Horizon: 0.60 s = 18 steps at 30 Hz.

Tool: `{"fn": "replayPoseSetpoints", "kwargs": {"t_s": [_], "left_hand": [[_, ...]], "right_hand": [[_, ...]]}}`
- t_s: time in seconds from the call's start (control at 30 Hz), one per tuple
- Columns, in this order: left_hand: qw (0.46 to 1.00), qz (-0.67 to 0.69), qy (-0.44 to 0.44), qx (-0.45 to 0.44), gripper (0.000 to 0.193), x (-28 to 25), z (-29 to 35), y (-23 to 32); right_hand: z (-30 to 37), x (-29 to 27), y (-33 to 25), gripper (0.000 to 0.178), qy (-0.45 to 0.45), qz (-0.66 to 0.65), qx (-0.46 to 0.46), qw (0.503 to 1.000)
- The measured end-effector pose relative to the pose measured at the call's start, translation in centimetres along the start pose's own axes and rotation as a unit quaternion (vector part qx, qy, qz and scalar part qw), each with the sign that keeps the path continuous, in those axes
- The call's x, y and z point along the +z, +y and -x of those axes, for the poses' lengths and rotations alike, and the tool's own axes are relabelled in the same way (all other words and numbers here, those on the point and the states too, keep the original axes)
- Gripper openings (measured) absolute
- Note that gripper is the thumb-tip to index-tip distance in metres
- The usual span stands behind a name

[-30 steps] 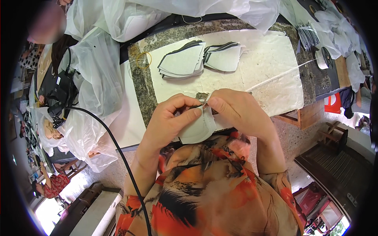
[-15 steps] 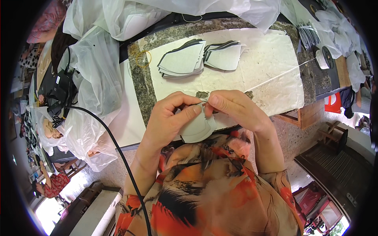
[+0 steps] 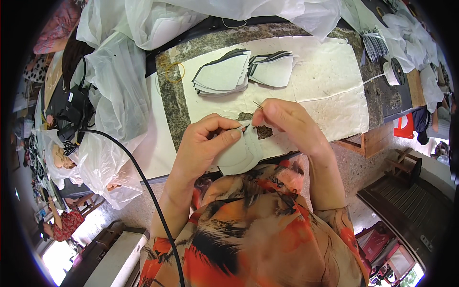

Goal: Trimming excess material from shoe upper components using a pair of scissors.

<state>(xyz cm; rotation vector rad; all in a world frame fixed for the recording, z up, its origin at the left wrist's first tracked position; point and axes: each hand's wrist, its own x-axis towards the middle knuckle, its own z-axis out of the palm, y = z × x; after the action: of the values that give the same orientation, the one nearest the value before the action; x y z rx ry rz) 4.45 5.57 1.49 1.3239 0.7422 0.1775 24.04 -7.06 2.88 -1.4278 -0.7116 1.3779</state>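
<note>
My left hand (image 3: pixel 207 143) pinches the upper edge of a pale grey-white cut piece (image 3: pixel 235 160) with a rounded lower end and a curved line across it. Close to that edge, my right hand (image 3: pixel 289 120) closes its thumb and fingers on a thin, pointed needle (image 3: pixel 258 105), which sticks out to the upper left. A white cord (image 3: pixel 330 97) runs from behind my right hand to a spool (image 3: pixel 394 71) at the right. Beyond my hands lie a larger stack of pale cut pieces (image 3: pixel 221 73) and a smaller stack (image 3: pixel 271 70), both with dark layers showing.
A worn work board (image 3: pixel 173 103) bears a large off-white sheet (image 3: pixel 325 57). Yellow rubber bands (image 3: pixel 176 72) lie at its left. Plastic bags (image 3: pixel 119 86) and a black cable (image 3: pixel 143 179) are on the left. A grey strip bundle (image 3: pixel 374 45) lies far right.
My right hand has moved up and slightly right, away from the piece's edge, and the needle now shows. My left hand keeps its hold. The cord hangs slacker.
</note>
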Motion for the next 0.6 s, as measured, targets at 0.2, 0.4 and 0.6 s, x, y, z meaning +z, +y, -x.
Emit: {"fn": "replayPoseSetpoints", "kwargs": {"t_s": [0.2, 0.4, 0.6], "left_hand": [[0.998, 0.056, -0.011, 0.009, 0.025, 0.6, 0.0, -0.1], [0.995, 0.077, -0.048, -0.038, 0.026, -0.4, -0.1, 0.3], [0.973, 0.171, -0.120, -0.098, 0.029, -1.3, -0.4, 0.5]], "right_hand": [[-0.2, 1.2, -0.2, 0.027, 0.017, 0.081, 0.031, 0.996], [-0.1, 1.6, 0.8, 0.012, 0.062, 0.074, -0.029, 0.995], [0.4, 2.3, 2.4, 0.012, 0.114, 0.123, -0.141, 0.976]]}}
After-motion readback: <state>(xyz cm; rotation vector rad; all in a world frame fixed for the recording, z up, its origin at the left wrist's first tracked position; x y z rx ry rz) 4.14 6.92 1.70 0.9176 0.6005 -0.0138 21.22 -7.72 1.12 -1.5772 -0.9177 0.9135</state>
